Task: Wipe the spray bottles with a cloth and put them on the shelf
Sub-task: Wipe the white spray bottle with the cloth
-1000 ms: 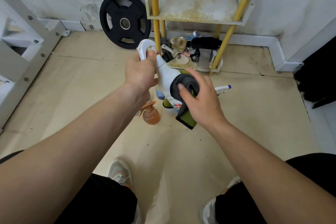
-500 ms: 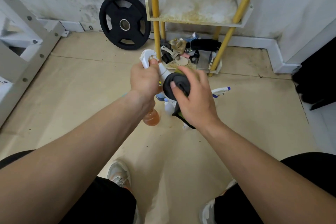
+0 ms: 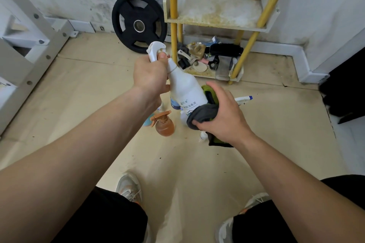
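Note:
My left hand [image 3: 151, 74] grips the neck of a white spray bottle [image 3: 184, 87] just under its trigger head and holds it tilted above the floor. My right hand [image 3: 223, 116] holds a grey and green cloth [image 3: 201, 115] wrapped round the bottle's lower end. On the floor below stand an amber spray bottle [image 3: 164, 124] with an orange trigger and other bottles, partly hidden; a white sprayer with a blue tip [image 3: 244, 99] pokes out at the right. The yellow-legged shelf [image 3: 219, 12] stands ahead by the wall.
A black weight plate [image 3: 138, 22] leans on the wall left of the shelf. The shelf's bottom tray [image 3: 238, 77] holds clutter. A white metal frame [image 3: 29, 31] stands at the left, a dark object [image 3: 345, 92] at the right. My shoes [image 3: 129, 187] are below.
My right hand has slid the cloth down from the bottle's upper body to its base, so the white body and label now show. The left hand kept its grip.

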Tool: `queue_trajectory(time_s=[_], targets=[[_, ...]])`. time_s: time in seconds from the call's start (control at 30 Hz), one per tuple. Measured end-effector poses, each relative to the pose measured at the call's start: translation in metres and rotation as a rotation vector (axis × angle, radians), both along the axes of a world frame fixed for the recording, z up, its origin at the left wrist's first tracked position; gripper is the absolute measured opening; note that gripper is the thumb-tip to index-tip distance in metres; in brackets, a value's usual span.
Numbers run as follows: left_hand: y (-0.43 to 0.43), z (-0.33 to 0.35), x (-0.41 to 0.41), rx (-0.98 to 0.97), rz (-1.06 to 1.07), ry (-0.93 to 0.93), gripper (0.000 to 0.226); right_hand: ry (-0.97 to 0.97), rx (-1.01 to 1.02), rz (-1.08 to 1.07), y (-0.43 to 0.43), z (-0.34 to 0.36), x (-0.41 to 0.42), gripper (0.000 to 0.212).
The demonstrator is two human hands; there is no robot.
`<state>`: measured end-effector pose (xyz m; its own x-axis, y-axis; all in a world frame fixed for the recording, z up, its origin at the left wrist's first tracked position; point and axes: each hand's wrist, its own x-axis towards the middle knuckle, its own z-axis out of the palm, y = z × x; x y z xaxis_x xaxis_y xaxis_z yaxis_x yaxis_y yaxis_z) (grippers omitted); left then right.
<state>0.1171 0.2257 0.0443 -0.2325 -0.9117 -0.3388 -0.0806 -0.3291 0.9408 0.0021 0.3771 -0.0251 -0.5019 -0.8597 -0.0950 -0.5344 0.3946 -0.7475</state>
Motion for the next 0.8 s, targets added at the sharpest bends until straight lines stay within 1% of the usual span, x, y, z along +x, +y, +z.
queue_trajectory(time_s=[0.17,0.27,0.37,0.43,0.53,0.57,0.6,0.73,0.8], targets=[[0.001,0.005,0.002,-0.024,-0.058,0.007,0.021,0.008,-0.065,-0.002,-0.003,0.002,-0.003,0.098],[0.001,0.011,0.004,-0.03,-0.104,0.003,0.021,-0.032,-0.111,0.003,-0.004,0.003,-0.005,0.097],[-0.001,0.018,0.005,-0.036,-0.169,-0.033,0.021,-0.061,-0.105,0.026,-0.005,0.003,-0.005,0.098],[-0.002,0.021,0.006,-0.044,-0.151,-0.058,0.021,-0.048,-0.073,0.061,-0.007,0.006,-0.005,0.103],[-0.003,0.025,0.006,-0.015,-0.086,-0.062,0.018,0.011,-0.013,0.091,-0.009,0.011,-0.001,0.121],[-0.002,0.025,0.005,-0.006,-0.073,-0.059,0.016,0.033,-0.006,0.091,-0.01,0.011,0.001,0.124],[0.0,0.025,0.005,-0.004,-0.069,-0.064,0.014,0.051,-0.01,0.087,-0.01,0.01,0.002,0.123],[0.007,0.022,0.002,0.004,-0.092,-0.089,0.019,0.047,-0.029,0.071,-0.008,0.005,0.001,0.109],[0.007,0.023,0.001,-0.002,-0.159,-0.076,0.02,0.012,-0.046,0.074,-0.007,0.006,-0.003,0.105]])
